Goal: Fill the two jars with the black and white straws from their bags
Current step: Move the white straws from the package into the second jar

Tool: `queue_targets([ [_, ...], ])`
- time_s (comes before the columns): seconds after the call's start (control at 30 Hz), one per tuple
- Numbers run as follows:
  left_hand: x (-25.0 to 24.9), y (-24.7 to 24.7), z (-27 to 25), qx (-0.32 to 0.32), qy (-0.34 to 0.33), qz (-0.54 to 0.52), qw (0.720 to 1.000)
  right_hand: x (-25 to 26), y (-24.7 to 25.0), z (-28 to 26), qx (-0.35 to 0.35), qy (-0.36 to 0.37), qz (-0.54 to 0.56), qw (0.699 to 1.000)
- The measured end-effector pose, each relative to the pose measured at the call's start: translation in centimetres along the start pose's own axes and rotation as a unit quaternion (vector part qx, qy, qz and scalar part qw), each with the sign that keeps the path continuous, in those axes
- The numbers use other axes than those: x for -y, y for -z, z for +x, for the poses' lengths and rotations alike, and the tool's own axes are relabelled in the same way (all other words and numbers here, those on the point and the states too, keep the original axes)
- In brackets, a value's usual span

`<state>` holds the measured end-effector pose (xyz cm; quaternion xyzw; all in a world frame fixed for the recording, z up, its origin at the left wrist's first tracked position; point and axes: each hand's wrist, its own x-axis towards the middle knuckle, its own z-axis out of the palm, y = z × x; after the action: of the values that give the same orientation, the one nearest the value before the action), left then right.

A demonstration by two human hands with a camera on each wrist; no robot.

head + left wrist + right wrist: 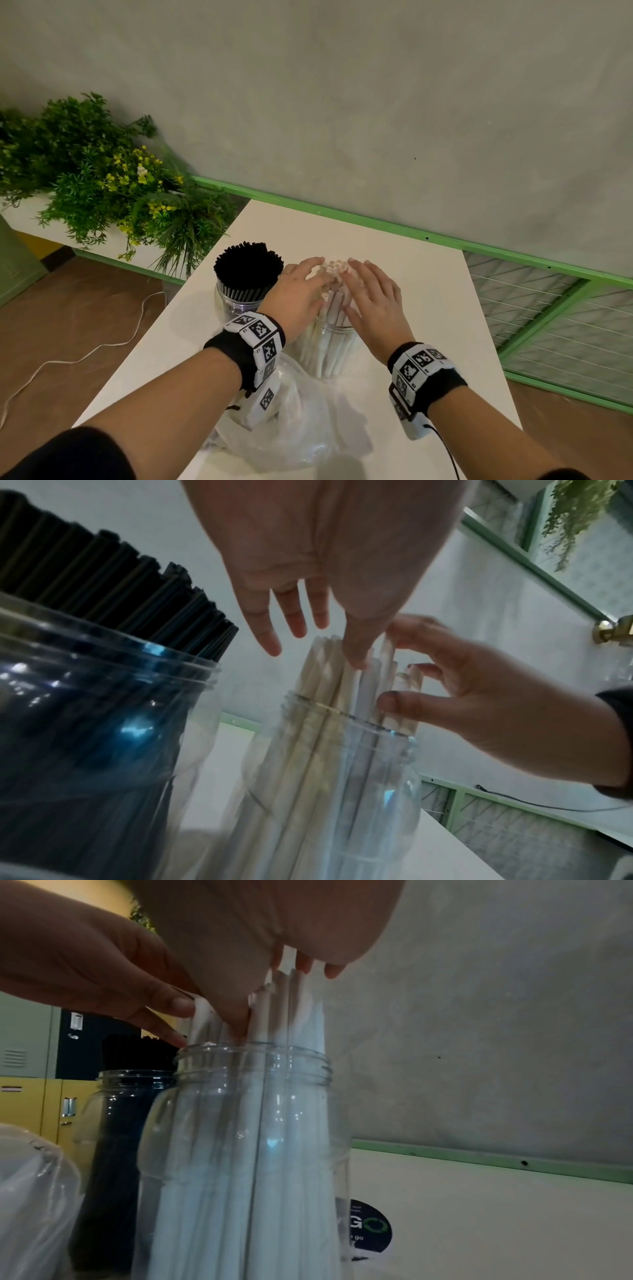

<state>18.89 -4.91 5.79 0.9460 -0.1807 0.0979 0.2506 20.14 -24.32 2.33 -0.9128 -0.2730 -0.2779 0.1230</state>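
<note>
Two clear jars stand on the white table [428, 308]. The left jar [236, 301] is packed with black straws [247, 265] that fan out above its mouth. The right jar [325, 356] holds white straws [334, 270] standing upright and bunched. My left hand [305, 284] and right hand [370, 298] flank the tops of the white straws, fingers nearly straight and touching the bundle from both sides. In the left wrist view the right hand's thumb [394, 704] presses the straws just above the jar's rim [342, 718]. Neither hand grips a straw.
Crumpled clear plastic bags [301, 421] lie at the near edge, under my left wrist. A potted plant [102, 178] stands left of the table and a white cable [85, 356] runs over the floor. A green rail [411, 233] lines the wall. A round sticker [371, 1229] lies behind the jar.
</note>
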Motion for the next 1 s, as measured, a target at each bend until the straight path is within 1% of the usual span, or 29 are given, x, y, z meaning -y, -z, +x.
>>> queue_targets([
  [0.07, 0.3, -0.1, -0.2, -0.034, 0.019, -0.051, 0.998, -0.4, 0.0, 0.0, 0.025, 0.019, 0.009, 0.999],
  [0.13, 0.4, -0.1, -0.5, -0.054, 0.047, -0.075, 0.995, -0.2, 0.0, 0.0, 0.035, 0.019, 0.042, 0.998],
  [0.17, 0.4, -0.1, -0.6, -0.053, 0.055, -0.075, 0.994, 0.0, 0.0, -0.2, 0.038, 0.008, 0.062, 0.997],
  [0.23, 0.3, -0.3, -0.7, -0.041, 0.047, -0.066, 0.996, 0.6, 0.0, -0.5, 0.049, -0.016, 0.091, 0.995],
  [0.33, 0.3, -0.9, -0.9, -0.023, 0.026, -0.063, 0.997, 1.8, -0.4, -0.9, 0.076, -0.047, 0.089, 0.992],
  [0.4, 0.5, -1.2, -1.2, -0.02, 0.027, -0.098, 0.995, 2.5, -0.9, -0.5, 0.069, -0.093, 0.094, 0.989],
  [0.47, 0.7, -1.4, -1.6, -0.023, 0.039, -0.132, 0.99, 2.9, -1.4, -0.1, 0.04, -0.1, 0.097, 0.989],
  [0.5, 0.7, -1.3, -1.7, -0.025, 0.049, -0.14, 0.989, 2.9, -1.6, -0.1, 0.024, -0.1, 0.104, 0.989],
  [0.57, 0.7, -1.2, -1.8, -0.023, 0.073, -0.153, 0.985, 2.6, -1.5, -0.1, 0.005, -0.124, 0.124, 0.984],
  [0.63, 0.7, -1.0, -1.8, -0.014, 0.11, -0.166, 0.98, 2.0, -1.2, 0.0, -0.003, -0.135, 0.105, 0.985],
  [0.67, 0.7, -1.0, -1.8, -0.01, 0.132, -0.175, 0.976, 1.6, -1.0, 0.1, 0.009, -0.131, 0.092, 0.987],
  [0.73, 0.7, -1.2, -1.7, -0.002, 0.171, -0.192, 0.966, 0.8, -0.7, 0.7, 0.067, -0.11, 0.09, 0.988],
  [0.77, 0.7, -1.2, -1.6, 0.007, 0.185, -0.199, 0.962, 0.5, -0.5, 1.0, 0.095, -0.097, 0.089, 0.987],
  [0.8, 0.6, -1.3, -1.5, 0.019, 0.194, -0.204, 0.959, 0.2, -0.3, 1.3, 0.109, -0.084, 0.083, 0.987],
  [0.87, 0.7, -1.5, -1.2, 0.049, 0.204, -0.212, 0.954, 0.2, 0.5, 1.8, 0.118, -0.062, 0.071, 0.989],
  [0.9, 0.7, -1.6, -1.0, 0.066, 0.208, -0.216, 0.952, 0.4, 0.9, 2.0, 0.139, -0.057, 0.069, 0.986],
  [0.97, 0.7, -1.5, -0.7, 0.1, 0.211, -0.209, 0.95, 0.7, 1.1, 2.2, 0.203, -0.054, 0.053, 0.976],
  [1.0, 0.7, -1.5, -0.6, 0.117, 0.205, -0.202, 0.951, 0.7, 1.1, 2.2, 0.22, -0.05, 0.043, 0.973],
])
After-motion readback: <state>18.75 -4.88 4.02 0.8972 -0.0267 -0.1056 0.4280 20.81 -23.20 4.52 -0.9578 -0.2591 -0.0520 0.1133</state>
